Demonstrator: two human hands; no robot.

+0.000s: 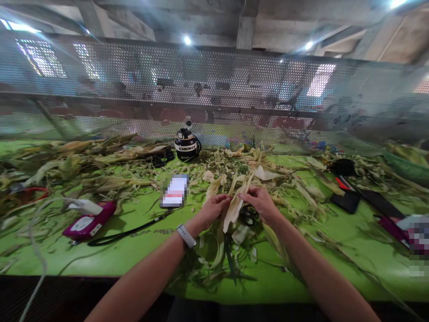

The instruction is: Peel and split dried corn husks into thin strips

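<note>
Both my hands meet over a pale corn husk (pixel 234 203) at the middle of a bright green table (pixel 140 250). My left hand (pixel 213 209), with a grey watch band on its wrist, pinches the husk's left side. My right hand (pixel 260 202) grips its upper right part with fingers closed. Under the hands lies a heap of torn green and yellow husk strips (pixel 221 255), and a dark scissors-like handle (pixel 248 217) shows just below my right hand.
A phone (pixel 174 191) lies left of my hands, with a magenta device (pixel 87 222) and black cord further left. A black jug (pixel 186 144) stands at the back by a perforated metal screen (pixel 214 89). Dried corn stalks (pixel 83 161) cover the left; dark tools (pixel 351 197) lie right.
</note>
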